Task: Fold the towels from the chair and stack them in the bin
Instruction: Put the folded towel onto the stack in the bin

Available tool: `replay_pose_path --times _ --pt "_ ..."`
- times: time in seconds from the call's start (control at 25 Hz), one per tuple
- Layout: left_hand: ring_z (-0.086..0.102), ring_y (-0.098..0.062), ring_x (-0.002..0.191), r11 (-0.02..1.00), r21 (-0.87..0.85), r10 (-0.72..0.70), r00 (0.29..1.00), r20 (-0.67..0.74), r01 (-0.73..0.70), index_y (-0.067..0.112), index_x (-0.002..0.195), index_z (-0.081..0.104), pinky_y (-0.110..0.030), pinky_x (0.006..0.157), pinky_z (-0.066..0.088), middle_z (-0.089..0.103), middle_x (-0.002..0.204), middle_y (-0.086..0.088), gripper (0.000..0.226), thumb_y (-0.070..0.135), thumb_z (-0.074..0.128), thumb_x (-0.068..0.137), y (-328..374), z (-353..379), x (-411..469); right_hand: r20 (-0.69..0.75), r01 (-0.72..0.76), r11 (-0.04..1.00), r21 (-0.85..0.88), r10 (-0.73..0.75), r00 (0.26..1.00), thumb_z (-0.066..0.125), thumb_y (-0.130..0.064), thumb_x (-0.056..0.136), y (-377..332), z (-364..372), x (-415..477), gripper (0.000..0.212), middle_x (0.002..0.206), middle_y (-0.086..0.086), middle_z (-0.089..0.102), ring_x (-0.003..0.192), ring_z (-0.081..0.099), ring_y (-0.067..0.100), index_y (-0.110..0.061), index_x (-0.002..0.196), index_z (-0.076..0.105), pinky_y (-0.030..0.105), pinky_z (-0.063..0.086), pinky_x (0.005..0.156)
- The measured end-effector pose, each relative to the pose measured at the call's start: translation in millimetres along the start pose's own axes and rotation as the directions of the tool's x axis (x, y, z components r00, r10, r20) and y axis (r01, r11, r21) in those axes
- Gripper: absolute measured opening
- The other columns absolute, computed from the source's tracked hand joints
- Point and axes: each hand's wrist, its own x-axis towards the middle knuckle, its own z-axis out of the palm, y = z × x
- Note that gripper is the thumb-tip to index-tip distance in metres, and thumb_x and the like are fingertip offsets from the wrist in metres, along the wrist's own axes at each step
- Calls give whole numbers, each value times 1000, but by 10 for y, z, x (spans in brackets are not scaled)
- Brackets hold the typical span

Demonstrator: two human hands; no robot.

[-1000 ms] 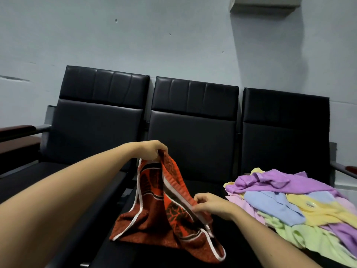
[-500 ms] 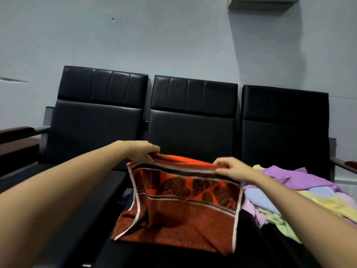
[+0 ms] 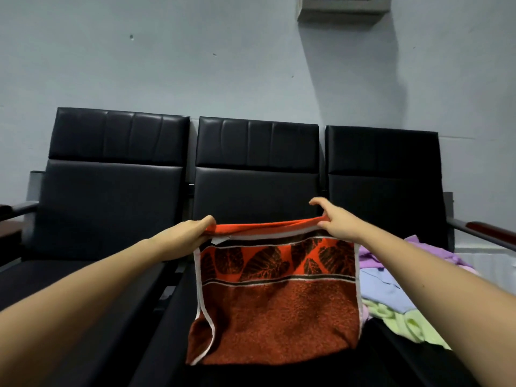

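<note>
An orange-red towel (image 3: 275, 311) with dark leaf prints and white edging hangs spread in front of the middle black chair (image 3: 257, 174). My left hand (image 3: 190, 236) pinches its top left corner. My right hand (image 3: 335, 222) pinches the top right corner, with the index finger lifted. The towel's lower part rests on the middle seat. A heap of purple, blue, yellow and green towels (image 3: 391, 297) lies on the right chair's seat. No bin is in view.
Three joined black chairs stand against a grey wall. The left chair (image 3: 111, 191) has a bare seat. Wooden-topped armrests (image 3: 485, 229) stick out at both ends. A white box (image 3: 342, 7) is mounted high on the wall.
My right hand went from the towel's lower edge up to its top right corner. Both hands then pulled the top edge wide and lifted it, so the bunched towel now hangs flat.
</note>
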Motion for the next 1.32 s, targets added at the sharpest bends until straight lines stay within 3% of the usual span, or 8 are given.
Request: replay_pose_path --times 0.12,0.24,0.44,0.72,0.96,1.08,1.2,1.32 --pt "51 -16 63 1000 12 -3 1000 15 3 17 92 37 -29 60 37 52 71 3 15 28 45 98 -61 -35 21 83 -77 989 -126 88 993 57 -20 91 119 88 -2 10 92 1 64 97 61 22 -19 96 65 34 47 88" --pt "55 -17 65 999 45 15 1000 6 -16 17 86 41 -34 61 44 55 73 1 24 37 41 98 -109 -77 59 133 -126 984 -124 142 981 54 -26 93 200 99 -46 22 79 -6 58 89 58 19 -28 72 54 34 47 85" --pt "62 -21 83 974 115 212 958 -191 -193 11 102 67 -23 73 44 62 91 -1 39 43 49 90 -84 -266 82 -11 -41 993 -108 40 999 49 -25 97 128 4 -10 31 85 3 54 88 54 21 -25 67 40 34 40 77" --pt "61 -36 92 947 317 31 965 -259 55 6 107 50 -36 66 40 61 104 -11 23 23 53 93 73 -688 184 -448 -114 973 -201 13 894 43 -33 98 -189 -402 24 27 112 16 59 110 53 35 -9 102 54 40 38 84" --pt "62 -22 93 971 176 -153 987 -56 161 20 106 68 -31 76 47 68 97 0 19 25 54 93 77 -669 328 -31 -118 940 -321 114 993 45 -25 94 -241 -353 70 23 122 7 59 118 50 27 -16 111 57 38 34 96" --pt "58 -13 74 966 186 -204 972 120 180 25 90 72 -25 66 44 62 74 9 12 22 61 86 9 -663 333 143 -61 973 -224 95 985 55 -15 87 -156 -351 72 17 96 3 64 92 60 20 -17 101 64 29 46 81" --pt "49 -10 56 939 182 -343 830 440 292 27 73 69 -21 51 37 57 62 5 12 19 64 81 19 -578 370 369 -79 980 -183 142 919 66 -16 85 -51 -255 74 11 70 -4 60 65 56 11 -24 77 65 25 46 63" --pt "43 -7 41 875 199 -473 688 550 442 22 71 65 -16 39 33 52 54 1 19 11 58 85 52 -378 442 403 -139 944 -298 256 879 70 -19 83 83 6 143 10 61 -6 57 46 53 3 -14 92 72 18 43 44"
